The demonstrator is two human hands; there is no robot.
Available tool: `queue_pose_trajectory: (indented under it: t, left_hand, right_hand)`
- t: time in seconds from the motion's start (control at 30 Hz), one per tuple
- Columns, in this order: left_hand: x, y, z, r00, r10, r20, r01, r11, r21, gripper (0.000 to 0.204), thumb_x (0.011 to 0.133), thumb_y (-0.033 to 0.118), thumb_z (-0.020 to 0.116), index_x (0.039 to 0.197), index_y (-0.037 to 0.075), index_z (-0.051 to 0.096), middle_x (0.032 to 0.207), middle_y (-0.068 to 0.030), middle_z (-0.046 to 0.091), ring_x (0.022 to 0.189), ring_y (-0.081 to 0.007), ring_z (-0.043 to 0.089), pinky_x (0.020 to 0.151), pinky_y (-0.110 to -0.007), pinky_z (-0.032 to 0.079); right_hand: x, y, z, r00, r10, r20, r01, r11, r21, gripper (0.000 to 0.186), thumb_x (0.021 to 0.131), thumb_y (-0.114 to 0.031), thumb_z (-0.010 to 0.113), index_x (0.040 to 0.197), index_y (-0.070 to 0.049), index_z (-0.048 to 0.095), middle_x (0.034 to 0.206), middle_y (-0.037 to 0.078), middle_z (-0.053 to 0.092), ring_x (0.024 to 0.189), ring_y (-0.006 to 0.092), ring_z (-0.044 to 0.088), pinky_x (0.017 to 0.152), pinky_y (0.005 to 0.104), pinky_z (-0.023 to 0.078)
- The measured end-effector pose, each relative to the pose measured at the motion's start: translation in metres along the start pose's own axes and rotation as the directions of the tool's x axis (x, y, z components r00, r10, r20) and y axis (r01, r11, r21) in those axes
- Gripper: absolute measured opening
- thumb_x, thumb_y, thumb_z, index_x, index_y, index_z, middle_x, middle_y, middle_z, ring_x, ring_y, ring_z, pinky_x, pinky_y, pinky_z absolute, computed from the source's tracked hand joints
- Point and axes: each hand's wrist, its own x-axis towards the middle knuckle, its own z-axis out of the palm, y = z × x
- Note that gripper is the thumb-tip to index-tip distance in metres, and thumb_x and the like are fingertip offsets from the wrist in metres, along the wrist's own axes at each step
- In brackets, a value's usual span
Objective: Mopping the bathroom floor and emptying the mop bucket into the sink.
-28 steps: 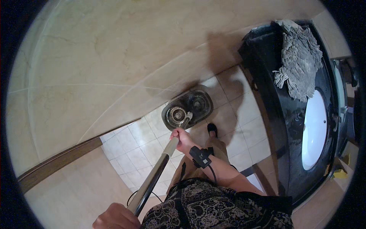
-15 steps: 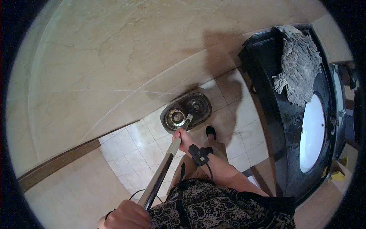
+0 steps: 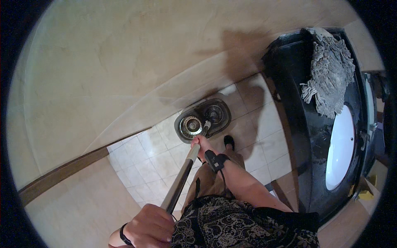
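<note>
Watching remotely, I see the left hand (image 3: 149,226) wrapped around a metal pole (image 3: 180,182), the right hand (image 3: 202,145) closed around it lower down. A grey mop head (image 3: 332,76) lies on the black counter (image 3: 294,113); the pole leads down over the bucket (image 3: 227,115) on the floor (image 3: 156,158).

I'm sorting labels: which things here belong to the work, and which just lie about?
In use:
pole, in left hand and right hand
two-part bucket near its far end, apparently

Seemingly lying about:
grey mop head on black counter
yellow object, unclear
</note>
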Motion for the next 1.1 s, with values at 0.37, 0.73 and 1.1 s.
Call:
queue_pose_trajectory:
  t: [0.37,0.73,1.1]
  left_hand:
    - [-0.051,-0.011,0.021,0.941,-0.334,-0.062,0.337,0.94,0.049,0.019,0.066,0.001,0.057,0.05,0.004,0.048,0.047,-0.0043,0.043,0.04,-0.0212,0.046,0.039,-0.029,0.036]
    - [-0.061,0.027,0.043,0.905,-0.419,0.074,0.384,0.879,0.283,0.011,0.067,0.002,0.062,0.062,0.007,0.053,0.051,-0.0059,0.048,0.049,-0.0219,0.05,0.044,-0.029,0.038]
    - [-0.004,0.066,0.048,0.955,-0.054,0.292,0.071,0.996,-0.049,0.022,0.071,0.006,0.061,0.054,0.007,0.047,0.04,-0.0002,0.037,0.033,-0.0099,0.04,0.031,-0.024,0.026]
  right_hand:
    - [0.058,-0.006,-0.069,0.966,0.072,0.247,-0.1,0.99,0.103,0.017,0.071,-0.012,0.046,0.056,-0.007,0.042,0.056,0.006,0.049,0.05,0.0172,0.048,0.046,0.0302,0.041]
    - [0.022,-0.001,-0.069,0.989,-0.131,0.073,0.15,0.895,-0.419,0.02,0.077,-0.01,0.041,0.057,-0.007,0.04,0.055,0.007,0.044,0.05,0.0195,0.043,0.053,0.0349,0.041]
    - [0.001,0.017,-0.057,1.0,-0.026,0.011,0.024,0.995,0.095,0.016,0.074,-0.005,0.042,0.059,-0.007,0.038,0.055,0.004,0.04,0.05,0.0169,0.041,0.049,0.0286,0.037]
